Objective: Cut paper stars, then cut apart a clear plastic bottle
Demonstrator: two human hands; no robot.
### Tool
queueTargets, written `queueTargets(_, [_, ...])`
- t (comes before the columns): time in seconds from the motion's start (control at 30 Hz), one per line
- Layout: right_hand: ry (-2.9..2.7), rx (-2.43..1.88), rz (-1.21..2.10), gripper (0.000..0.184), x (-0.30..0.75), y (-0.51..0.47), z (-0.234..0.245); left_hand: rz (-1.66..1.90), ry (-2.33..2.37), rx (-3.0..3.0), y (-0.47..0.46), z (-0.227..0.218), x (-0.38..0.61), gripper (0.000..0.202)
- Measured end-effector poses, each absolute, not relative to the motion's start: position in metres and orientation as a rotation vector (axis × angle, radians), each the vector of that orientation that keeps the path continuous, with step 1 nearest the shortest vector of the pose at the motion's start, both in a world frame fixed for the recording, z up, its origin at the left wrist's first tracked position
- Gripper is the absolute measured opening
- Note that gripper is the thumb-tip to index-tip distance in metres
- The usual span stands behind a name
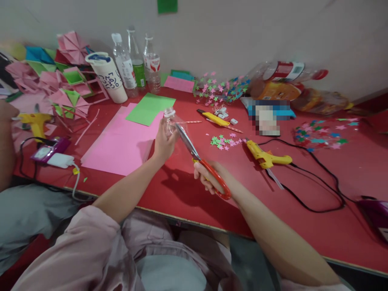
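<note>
My left hand [165, 141] is closed around a clear plastic bottle piece [169, 114], its neck pointing up and away. In my right hand [209, 176] is a pair of scissors [214, 174] with red-orange handles. The metal blades reach up and left to the bottle piece, beside my left fingers. Whether the blades have the plastic between them I cannot tell. Under and beside my left hand lies pink paper [121, 141], with a green sheet [150, 109] on its far part. Small green and pink paper stars [222, 142] lie right of the scissors.
A yellow glue gun [266, 155] with a black cord rests at right; another glue gun [36, 123] is at left near a co-worker's arm [6, 149]. Bottles [153, 66] and a white tumbler [110, 81] stand at the back. A yellow cutter [215, 118] lies mid-table.
</note>
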State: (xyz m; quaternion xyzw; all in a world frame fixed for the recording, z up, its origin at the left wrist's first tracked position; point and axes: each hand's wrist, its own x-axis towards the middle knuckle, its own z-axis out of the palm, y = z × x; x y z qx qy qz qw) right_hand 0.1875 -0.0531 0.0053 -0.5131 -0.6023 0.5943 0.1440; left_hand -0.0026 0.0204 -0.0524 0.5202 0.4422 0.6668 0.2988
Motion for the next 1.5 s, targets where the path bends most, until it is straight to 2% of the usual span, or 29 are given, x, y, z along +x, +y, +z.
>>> queueTargets(0.07, [-1.754,-1.461,1.706,0.055,0.187,-0.054,0.006,1.778,1.159,1.251,0.021,-0.047,-0.003,0.033])
queueTargets(0.23, [-1.752,-1.55,1.521,0.053,0.184,-0.054,0.008,1.585,0.917,0.894,0.016,-0.034,0.002,0.045])
queueTargets(0.4, [-1.734,-1.598,1.514,0.053,0.184,-0.053,0.009,1.448,0.862,0.681,0.009,-0.023,0.004,0.036])
queueTargets(0.6, [-1.712,-1.539,1.496,0.051,0.186,-0.054,0.011,1.525,0.889,0.445,0.015,-0.021,-0.005,0.025])
queueTargets(0.67, [-1.629,-1.479,1.481,0.051,0.187,-0.053,0.009,1.507,0.845,0.428,0.014,-0.02,-0.006,0.022])
queueTargets(0.8, [-1.538,-1.44,1.454,0.053,0.19,-0.05,0.004,1.426,0.745,0.46,0.007,-0.017,-0.001,0.028])
queueTargets(0.93, [-1.613,-1.546,1.437,0.055,0.189,-0.048,0.0,1.397,0.667,0.466,0.004,-0.016,0.002,0.018])
queueTargets(1.07, [-1.737,-1.627,1.359,0.056,0.187,-0.047,-0.003,1.412,0.741,0.507,0.006,-0.017,0.002,0.024])
queueTargets(1.5, [-1.763,-1.626,1.406,0.055,0.189,-0.046,-0.004,1.428,0.868,0.574,0.008,-0.021,0.005,0.019])
